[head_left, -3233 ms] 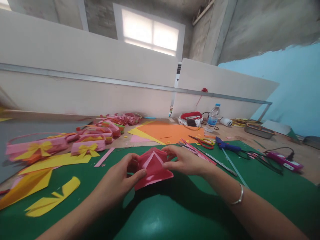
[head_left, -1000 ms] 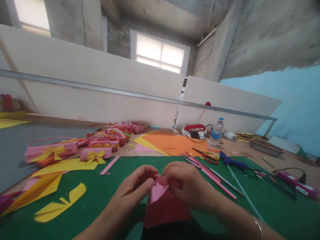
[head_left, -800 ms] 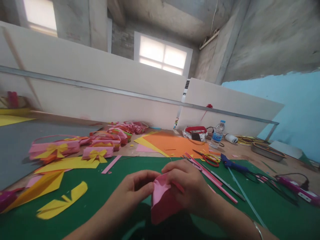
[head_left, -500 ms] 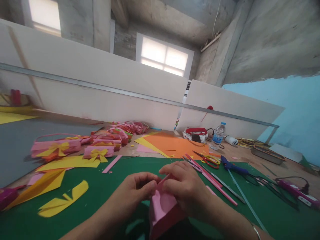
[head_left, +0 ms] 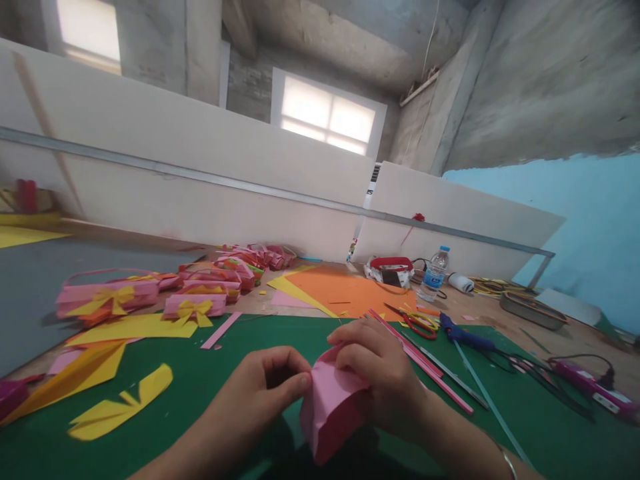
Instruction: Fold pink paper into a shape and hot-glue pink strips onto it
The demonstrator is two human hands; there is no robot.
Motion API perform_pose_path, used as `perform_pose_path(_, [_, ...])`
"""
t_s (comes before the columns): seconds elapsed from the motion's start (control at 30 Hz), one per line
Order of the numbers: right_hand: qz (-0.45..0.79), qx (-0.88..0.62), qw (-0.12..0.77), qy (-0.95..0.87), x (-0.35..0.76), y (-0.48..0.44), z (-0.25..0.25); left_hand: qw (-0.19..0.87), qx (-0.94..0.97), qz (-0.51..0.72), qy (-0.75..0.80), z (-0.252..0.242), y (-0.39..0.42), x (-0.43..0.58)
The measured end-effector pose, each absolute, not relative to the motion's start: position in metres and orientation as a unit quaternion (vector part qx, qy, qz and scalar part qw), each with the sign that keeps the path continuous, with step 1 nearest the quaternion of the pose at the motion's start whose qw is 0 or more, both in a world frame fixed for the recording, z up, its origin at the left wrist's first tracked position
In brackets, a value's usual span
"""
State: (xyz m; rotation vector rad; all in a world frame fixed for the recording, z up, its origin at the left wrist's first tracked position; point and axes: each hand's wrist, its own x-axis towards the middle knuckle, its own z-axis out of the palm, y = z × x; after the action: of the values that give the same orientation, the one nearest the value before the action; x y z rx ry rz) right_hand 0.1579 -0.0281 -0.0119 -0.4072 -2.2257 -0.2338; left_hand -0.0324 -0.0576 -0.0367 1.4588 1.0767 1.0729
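A folded pink paper bag (head_left: 333, 393) is held between my two hands above the green mat (head_left: 220, 383). My left hand (head_left: 273, 380) pinches its upper left edge between thumb and forefinger. Fingers of my right hand (head_left: 377, 363) wrap over the top and right side of the paper, hiding part of it. The bag is tilted, and a darker pink side faces down toward me. Just beyond my right hand lie pink paper strips (head_left: 425, 360). To the left, a yellow paper bow cut-out (head_left: 125, 403) lies on the mat.
Finished pink paper bags with yellow bows (head_left: 195, 307) stand at the left. Orange paper sheets (head_left: 350, 290) lie behind the mat. On the right are scissors (head_left: 417, 323), a blue glue gun (head_left: 467, 335), a purple power strip (head_left: 597, 390) and a water bottle (head_left: 434, 277).
The pink bag has been turned and tipped, so its broad face shows more. My right hand's fingers have shifted over its top; my left still pinches the edge.
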Motion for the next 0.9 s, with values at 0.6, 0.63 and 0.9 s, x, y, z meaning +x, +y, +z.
perform_pose_path(0.6, [0.118,-0.224,0.458,-0.852,0.1592,-0.0252,-0.0124,0.395,0.669,0.43,0.46,-0.0277,-0.0653,-0.0259])
perform_pose_path(0.63, [0.115,-0.219,0.458,-0.854,0.1587,-0.0257,-0.0127,0.4,0.669,0.428,0.457,-0.0279,-0.0655,-0.0253])
perform_pose_path(0.9, [-0.009,-0.184,0.45,-0.874,0.1542,-0.0292,-0.0099,0.473,0.573,0.483,0.463,-0.0315,-0.0624,-0.0246])
